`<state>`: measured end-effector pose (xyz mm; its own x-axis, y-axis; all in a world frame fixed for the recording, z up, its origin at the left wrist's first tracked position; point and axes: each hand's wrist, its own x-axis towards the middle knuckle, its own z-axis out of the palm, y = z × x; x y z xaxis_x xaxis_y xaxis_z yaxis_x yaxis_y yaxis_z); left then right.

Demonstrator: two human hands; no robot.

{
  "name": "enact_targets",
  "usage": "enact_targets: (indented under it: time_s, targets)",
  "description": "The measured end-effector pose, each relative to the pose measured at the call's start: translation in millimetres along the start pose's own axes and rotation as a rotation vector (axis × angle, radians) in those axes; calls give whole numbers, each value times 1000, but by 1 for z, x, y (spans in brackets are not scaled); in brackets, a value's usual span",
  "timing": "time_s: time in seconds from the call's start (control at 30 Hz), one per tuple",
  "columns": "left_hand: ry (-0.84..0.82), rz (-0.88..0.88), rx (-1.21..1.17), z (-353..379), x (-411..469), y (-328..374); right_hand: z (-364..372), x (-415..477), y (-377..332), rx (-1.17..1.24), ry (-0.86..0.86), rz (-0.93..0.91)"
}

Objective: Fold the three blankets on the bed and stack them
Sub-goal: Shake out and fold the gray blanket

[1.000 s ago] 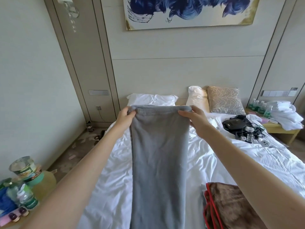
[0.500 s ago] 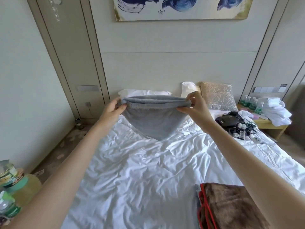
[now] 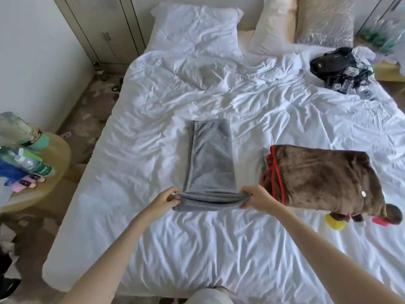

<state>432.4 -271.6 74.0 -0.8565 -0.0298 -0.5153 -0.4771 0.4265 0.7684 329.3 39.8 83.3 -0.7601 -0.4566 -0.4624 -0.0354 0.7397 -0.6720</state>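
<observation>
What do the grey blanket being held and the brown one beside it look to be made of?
The grey blanket: probably soft fleece or terry, matte, with a fine nap and limp folds. The brown blanket: likely plush fleece, slightly glossy, its pile showing light and dark streaks. Its red trim looks like smooth binding, though I cannot tell.

Your bare forearms stretch forward and angle slightly inward. Your left hand (image 3: pixel 166 199) pinches the left end of the gray blanket's (image 3: pixel 210 163) near fold, thumb on top. Your right hand (image 3: pixel 257 197) grips the right end, fingers curled round it.
</observation>
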Motion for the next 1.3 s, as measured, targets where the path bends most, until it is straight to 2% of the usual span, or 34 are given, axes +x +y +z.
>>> enact_targets:
  time_s: [0.1,0.2,0.47,0.67,0.77,0.87,1.0,1.1,1.2,1.3]
  targets:
    - [-60,-73,-1,11,-4,-21,25,-7,17,2,-97,75]
    - [-47,-93,-3,14,11,-26,34,2,24,34,-88,129]
    - [27,-29,-20,-11,102,-4,5,69,21,93,84,190]
    - [174,-22,-72,-23,173,7,-21,144,21,78,239,207]
    - [200,-98,-103,-9,185,-5,-7,166,28,54,205,268]
    - [251,-248,-161,14,190,-30,24,170,44,87,137,398]
    - [207,-485,-303,43,193,-64,64,169,66,309,54,637]
    - [188,-515,-384,58,195,-81,87,169,77,507,33,770]
    - [163,-577,-469,61,196,-86,103,165,84,501,63,777]
    - [196,-584,-477,52,197,-78,99,164,83,638,184,778]
